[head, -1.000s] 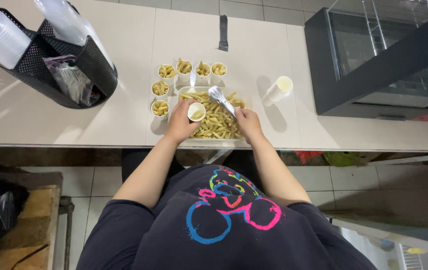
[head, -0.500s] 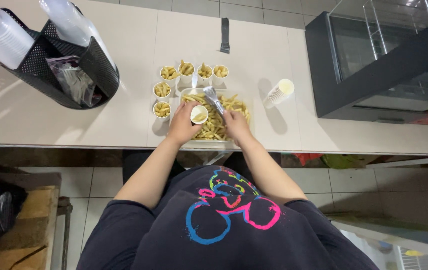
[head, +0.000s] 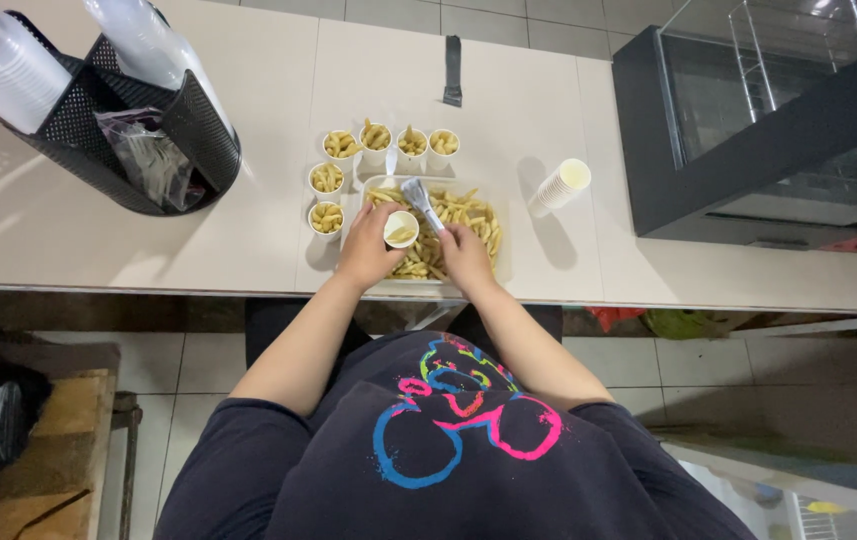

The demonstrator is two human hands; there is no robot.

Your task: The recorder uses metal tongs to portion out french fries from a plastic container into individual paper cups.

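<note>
A clear tray of pale fries lies on the white counter in front of me. My left hand holds a small white paper cup over the tray, with a few fries in it. My right hand grips metal tongs whose tips point up toward the tray's far left corner, just above the cup. Several filled cups of fries stand in an arc left of and behind the tray.
A stack of empty paper cups lies on its side right of the tray. A black mesh basket with plastic cups and bags sits at far left. A dark flat tool lies further back. A black glass-fronted case stands at right.
My right hand has swung the tongs leftward from the tray's middle to beside the cup in my left hand. The left hand has hardly moved.
</note>
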